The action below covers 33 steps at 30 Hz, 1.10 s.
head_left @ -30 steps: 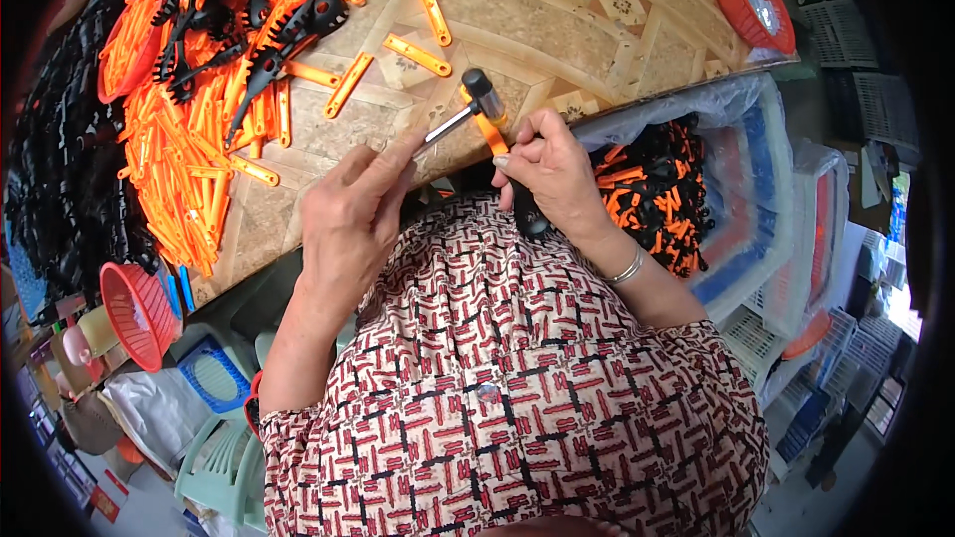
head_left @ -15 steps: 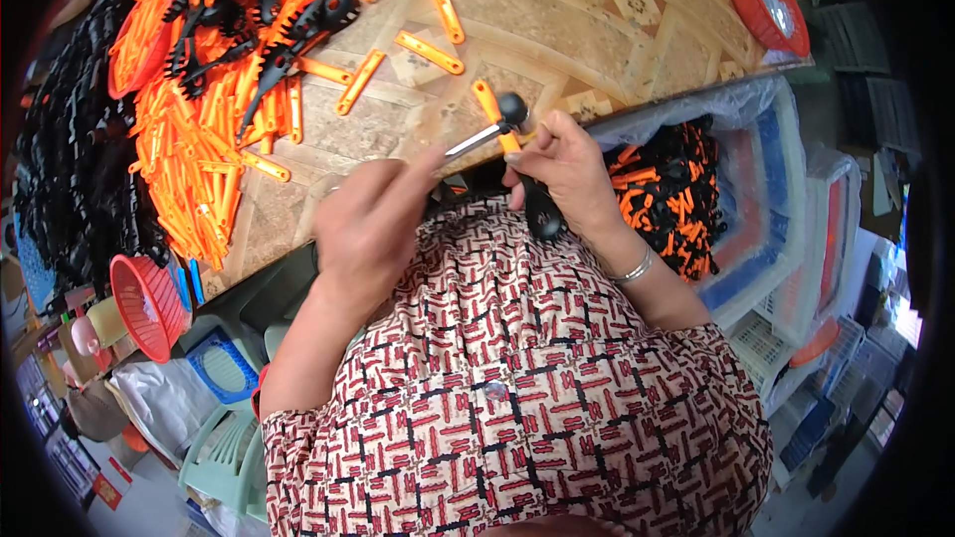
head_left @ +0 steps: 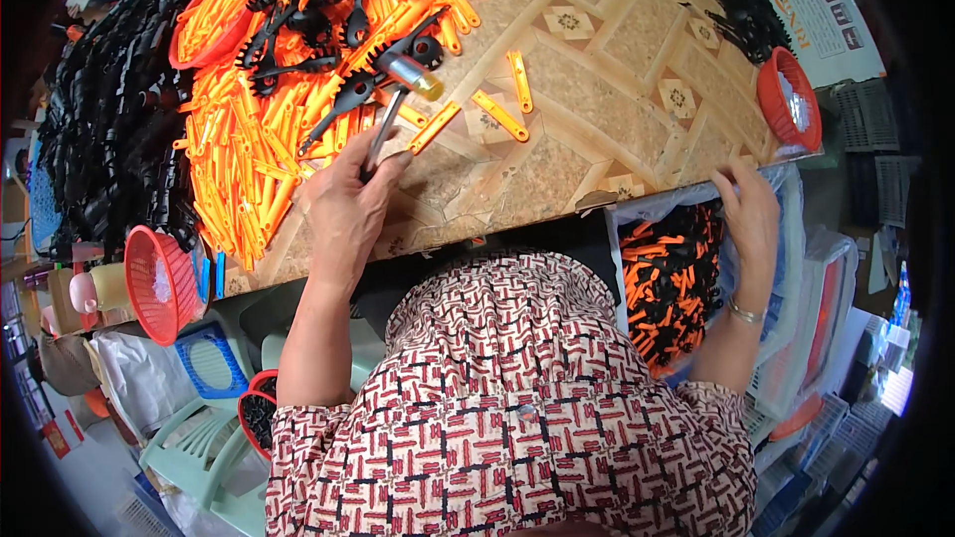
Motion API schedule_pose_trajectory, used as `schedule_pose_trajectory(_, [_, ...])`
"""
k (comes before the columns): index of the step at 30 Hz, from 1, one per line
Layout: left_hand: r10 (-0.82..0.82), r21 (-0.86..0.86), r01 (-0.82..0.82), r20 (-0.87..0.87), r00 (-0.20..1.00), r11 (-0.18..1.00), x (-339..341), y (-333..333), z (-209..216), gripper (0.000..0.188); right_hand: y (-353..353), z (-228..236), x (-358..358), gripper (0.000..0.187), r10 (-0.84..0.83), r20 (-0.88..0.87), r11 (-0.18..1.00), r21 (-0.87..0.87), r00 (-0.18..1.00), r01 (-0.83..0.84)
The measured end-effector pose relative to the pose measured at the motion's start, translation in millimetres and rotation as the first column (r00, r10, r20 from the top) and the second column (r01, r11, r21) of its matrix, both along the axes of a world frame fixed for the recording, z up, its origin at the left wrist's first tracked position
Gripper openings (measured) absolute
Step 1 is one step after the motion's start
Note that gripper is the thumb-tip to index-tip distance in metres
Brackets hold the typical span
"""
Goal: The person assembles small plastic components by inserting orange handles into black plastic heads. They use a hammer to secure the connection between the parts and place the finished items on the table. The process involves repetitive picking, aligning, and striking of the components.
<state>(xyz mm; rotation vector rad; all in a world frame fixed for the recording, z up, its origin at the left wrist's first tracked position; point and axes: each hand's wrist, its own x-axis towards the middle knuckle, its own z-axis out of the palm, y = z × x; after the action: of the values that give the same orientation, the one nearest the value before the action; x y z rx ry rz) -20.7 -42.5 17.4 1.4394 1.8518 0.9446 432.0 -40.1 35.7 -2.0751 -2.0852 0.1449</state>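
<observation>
My left hand [head_left: 343, 204] is closed around the handle of a small hammer [head_left: 413, 76] with a yellowish face, raised over the table's front part. Just beyond it lie loose orange handles [head_left: 435, 127], and to its left spreads a large heap of orange handles [head_left: 234, 159]. My right hand [head_left: 748, 214] hangs by the table's right front edge, fingers apart and bent, with nothing visible in them. Below and beside it is a plastic-lined bin [head_left: 786, 229] full of joined black and orange pieces [head_left: 671, 278].
Black slotted spoons and other black utensil heads [head_left: 353, 94] lie over the orange heap. Dark parts are stacked along the far left [head_left: 109, 139]. Red baskets [head_left: 791, 99] stand at the right corner and at the left front edge [head_left: 159, 283]. A green plastic chair [head_left: 204, 447] is at lower left.
The orange-and-black piece has left my right hand, which moved right to beside the bin. My left hand has drawn the hammer left and away from it. The view has shifted.
</observation>
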Motion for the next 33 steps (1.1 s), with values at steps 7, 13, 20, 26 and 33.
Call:
schedule_pose_trajectory(7, [-0.228, 0.164, 0.231, -0.038, 0.973, 0.959, 61.4, 52.8, -13.4, 0.037, 132.1, -46.2, -123.9, 0.025, 0.430, -0.224, 0.891, 0.259, 0.875, -0.372])
schedule_pose_trajectory(13, [-0.247, 0.138, 0.336, -0.436, 0.865, 0.932, 98.6, 95.3, -27.8, 0.035, 257.6, -78.5, -134.3, 0.018, 0.160, -0.730, 0.983, 0.058, 0.665, -0.172])
schedule_pose_trajectory(20, [-0.165, 0.119, 0.276, -0.559, 0.813, 0.954, 43.3, 70.3, -27.3, 0.030, 331.5, -65.6, -138.1, 0.065, 0.281, -0.165, 0.861, 0.478, 0.945, -0.172])
schedule_pose_trajectory(26, [0.049, 0.358, 0.337, -0.745, 0.666, 0.871, 41.7, 53.6, -40.5, 0.041, 397.2, -36.6, -142.9, 0.087, 0.164, -0.215, 0.943, 0.319, 0.963, -0.089])
schedule_pose_trajectory(33, [0.014, 0.323, 0.330, -0.733, 0.680, 0.887, 45.7, 51.5, -29.4, 0.046, 431.6, -45.6, -140.4, 0.085, 0.172, -0.115, 0.960, 0.244, 0.978, -0.140])
